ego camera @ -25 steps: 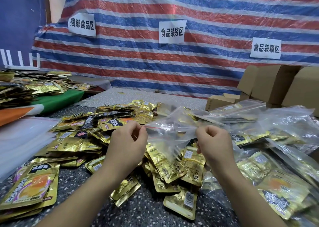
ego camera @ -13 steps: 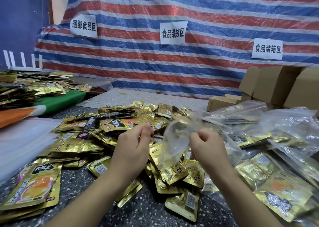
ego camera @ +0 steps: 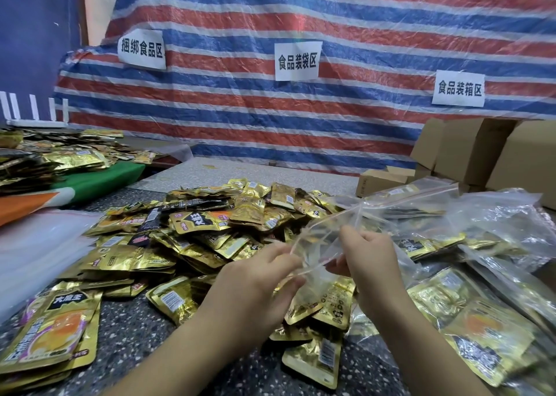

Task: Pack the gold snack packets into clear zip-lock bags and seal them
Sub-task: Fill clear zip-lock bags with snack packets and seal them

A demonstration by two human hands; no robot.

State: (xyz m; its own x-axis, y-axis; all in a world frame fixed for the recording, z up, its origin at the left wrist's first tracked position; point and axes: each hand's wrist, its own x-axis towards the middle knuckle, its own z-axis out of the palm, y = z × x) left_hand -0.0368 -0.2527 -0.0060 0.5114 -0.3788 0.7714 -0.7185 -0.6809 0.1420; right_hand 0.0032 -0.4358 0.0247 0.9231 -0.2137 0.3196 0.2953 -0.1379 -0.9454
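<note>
A heap of gold snack packets (ego camera: 207,236) covers the middle of the speckled table (ego camera: 135,332). Above its near edge I hold an empty clear zip-lock bag (ego camera: 319,245) with a red seal line. My left hand (ego camera: 255,293) pinches the bag's near rim between thumb and fingers. My right hand (ego camera: 370,263) pinches the other side of the rim, a little apart from the left, and the bag's mouth gapes between them.
Filled clear bags of gold packets (ego camera: 481,314) lie piled at the right. Cardboard boxes (ego camera: 487,155) stand at the back right. A stack of flat clear bags (ego camera: 39,245) lies at the left, with larger gold packets (ego camera: 51,332) near the front left.
The bag was stretched flat between my hands a second ago. Both hands have come closer together and lower, and the bag's mouth now gapes between them.
</note>
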